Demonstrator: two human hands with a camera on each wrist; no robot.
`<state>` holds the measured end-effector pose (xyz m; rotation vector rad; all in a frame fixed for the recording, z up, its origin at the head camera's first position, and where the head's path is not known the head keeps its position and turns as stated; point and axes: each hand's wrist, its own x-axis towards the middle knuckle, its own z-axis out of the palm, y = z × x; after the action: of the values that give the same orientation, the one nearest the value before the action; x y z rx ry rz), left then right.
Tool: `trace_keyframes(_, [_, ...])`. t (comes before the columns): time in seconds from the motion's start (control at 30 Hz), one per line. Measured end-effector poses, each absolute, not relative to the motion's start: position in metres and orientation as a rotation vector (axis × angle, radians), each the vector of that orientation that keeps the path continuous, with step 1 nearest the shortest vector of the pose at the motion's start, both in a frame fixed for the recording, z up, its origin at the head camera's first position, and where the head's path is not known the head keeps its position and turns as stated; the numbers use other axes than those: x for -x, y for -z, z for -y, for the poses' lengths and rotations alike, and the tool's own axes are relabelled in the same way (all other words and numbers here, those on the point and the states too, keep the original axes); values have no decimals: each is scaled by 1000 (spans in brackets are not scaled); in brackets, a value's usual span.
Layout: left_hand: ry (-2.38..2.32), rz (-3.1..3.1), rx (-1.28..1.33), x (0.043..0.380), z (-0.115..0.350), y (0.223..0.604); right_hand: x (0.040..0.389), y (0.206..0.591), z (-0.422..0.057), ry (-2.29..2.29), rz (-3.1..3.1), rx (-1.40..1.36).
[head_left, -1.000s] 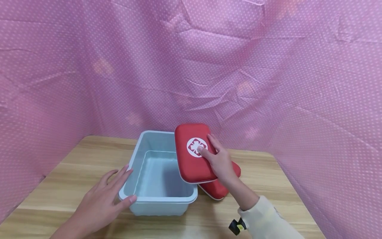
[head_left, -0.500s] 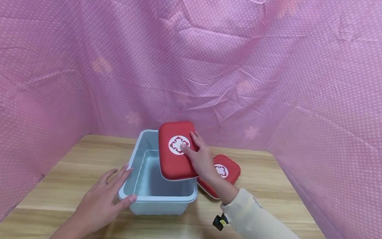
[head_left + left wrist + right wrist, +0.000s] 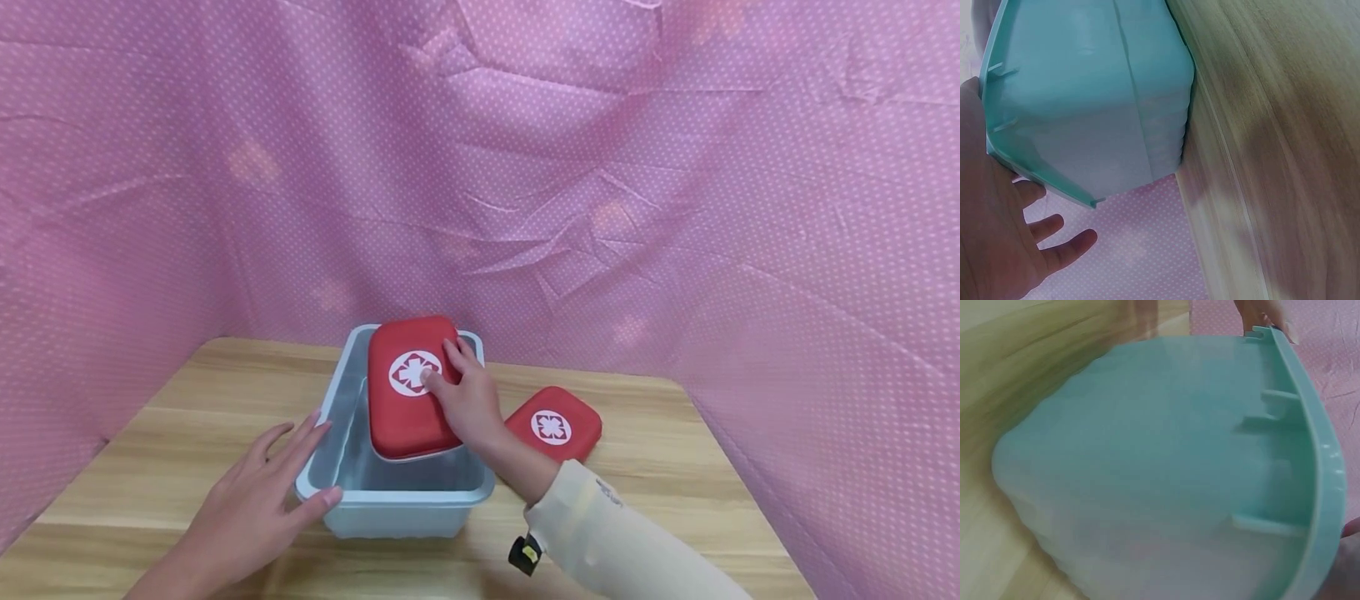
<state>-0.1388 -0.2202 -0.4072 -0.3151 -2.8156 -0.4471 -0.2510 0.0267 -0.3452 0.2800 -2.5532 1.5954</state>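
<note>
A red zip case [image 3: 412, 417] with a white round emblem is gripped at its right side by my right hand [image 3: 472, 404], thumb on top near the emblem. The case is tilted over the opening of a pale blue plastic bin [image 3: 397, 518]. My left hand [image 3: 251, 504] rests on the bin's left rim with its fingers spread and fairly straight. In the left wrist view the same hand [image 3: 997, 231] touches the rim from outside. The right wrist view is mostly filled by the bin's outer wall [image 3: 1147, 444]; the held case is barely visible there.
A second red case [image 3: 558, 421] with the same emblem lies on the wooden table [image 3: 660, 500], right of the bin and partly behind my right forearm. Pink dotted cloth [image 3: 480, 167] hangs round the back and sides. A black wrist device [image 3: 525, 554] hangs below my right sleeve.
My right hand has carried the red case leftward, from the bin's right edge to over its opening. More of the second case now shows. My left hand has stayed on the rim.
</note>
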Motion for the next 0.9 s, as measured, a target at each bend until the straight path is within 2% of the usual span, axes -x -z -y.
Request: trace_keyframes(0.9, [497, 2840, 296, 141, 221, 409, 248, 372, 14, -1257, 2853, -260])
